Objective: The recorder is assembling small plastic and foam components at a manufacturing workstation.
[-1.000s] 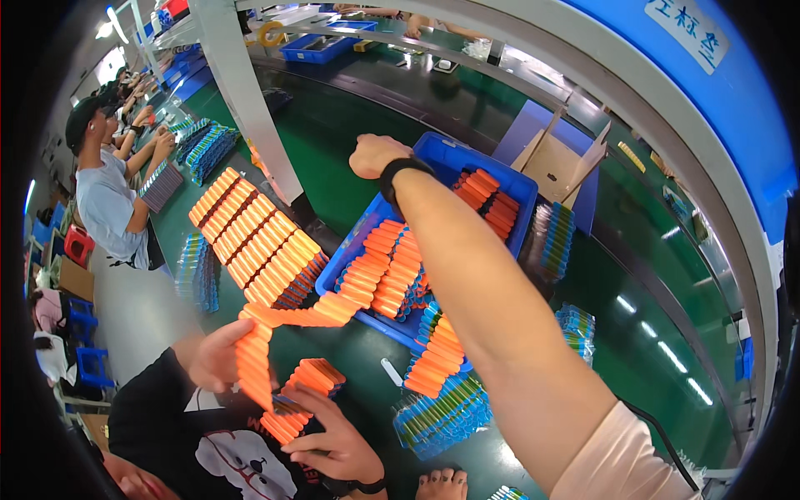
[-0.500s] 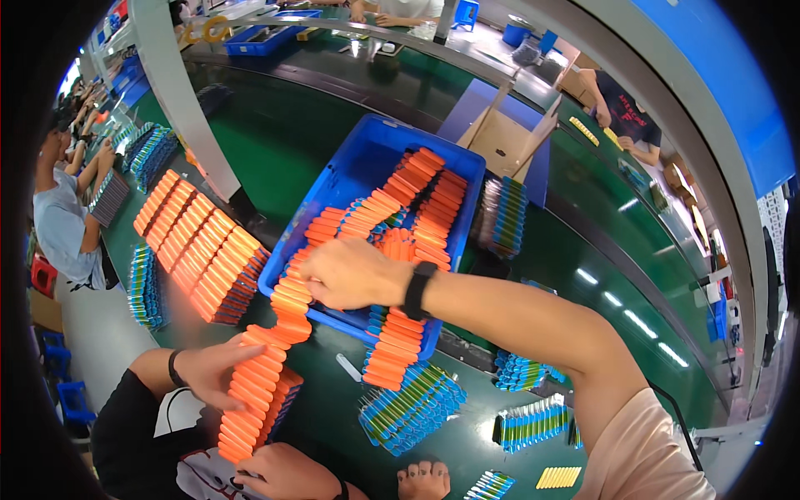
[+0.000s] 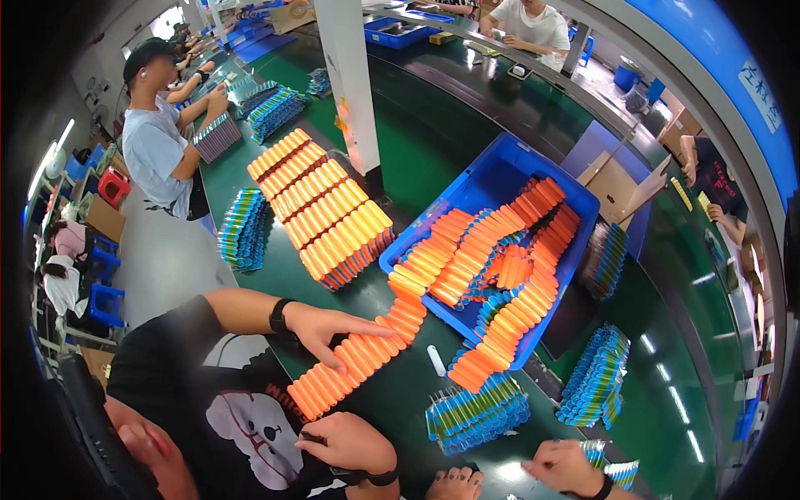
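Note:
My right hand (image 3: 567, 467), with a black wristband, is at the lower right beside bundles of thin blue-green pieces; its fingers are curled and nothing shows in them. At the bottom edge is my left hand (image 3: 454, 483), closed with its knuckles up; what is inside is hidden. Just above it lies a stack of blue-green pieces (image 3: 477, 412). A long strip of orange rounded pieces (image 3: 358, 362) runs from the blue bin (image 3: 492, 143) to the near left. A co-worker's hand (image 3: 329, 332) rests on that strip, and the co-worker's other hand (image 3: 354, 446) is curled below it.
Stacked orange pieces (image 3: 321, 208) stand left of the bin, near a pale post (image 3: 346, 83). More blue-green stacks (image 3: 596, 375) lie on the right. A small white stick (image 3: 436, 361) lies before the bin. A cardboard piece (image 3: 612, 183) stands behind it. Other people sit around.
My right hand has let go of the orange strip and moved back to the lower right. The view has swung left. The co-worker's strip now lies lower and flatter.

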